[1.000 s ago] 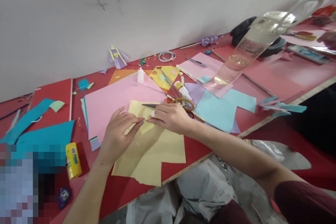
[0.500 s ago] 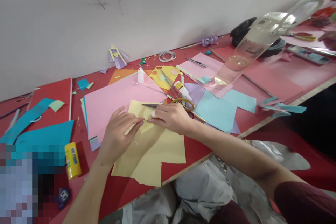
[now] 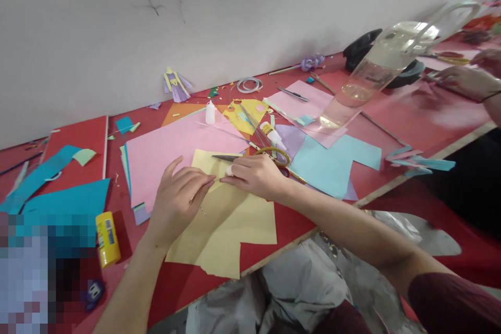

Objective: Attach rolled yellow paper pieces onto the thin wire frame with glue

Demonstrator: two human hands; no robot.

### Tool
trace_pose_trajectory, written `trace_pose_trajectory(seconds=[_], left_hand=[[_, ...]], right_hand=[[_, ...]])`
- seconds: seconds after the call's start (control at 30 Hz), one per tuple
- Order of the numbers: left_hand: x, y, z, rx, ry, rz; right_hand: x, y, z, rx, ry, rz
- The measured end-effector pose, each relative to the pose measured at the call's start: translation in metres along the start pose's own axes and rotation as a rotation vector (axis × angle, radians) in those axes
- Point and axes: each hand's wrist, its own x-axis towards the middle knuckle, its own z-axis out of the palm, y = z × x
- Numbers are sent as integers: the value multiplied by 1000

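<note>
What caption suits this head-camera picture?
Two hands pinch a small yellow paper piece over coloured sheets; scissors lie beside them.

Both forearms are bare from wrist to elbow. The left hand (image 3: 178, 201) and right hand (image 3: 256, 176) wear no rings, watch or gloves. A dark maroon sleeve (image 3: 454, 305) covers the right upper arm, ending above the elbow. Light grey trousers (image 3: 301, 287), creased and loose, cover the lap below the arms.

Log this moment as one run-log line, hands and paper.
left hand: pinching yellow paper | right hand: pinching same paper, beside scissors | under: red table
</note>
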Motion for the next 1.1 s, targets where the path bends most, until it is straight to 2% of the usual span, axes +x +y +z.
trace_pose_trajectory(seconds=[0.43, 1.1], left_hand=[[1, 0, 1, 194, 48, 134], [0, 4, 0, 209, 41, 96]], right_hand=[[1, 1, -1, 64, 9, -22], [0, 0, -2, 114, -23, 13]])
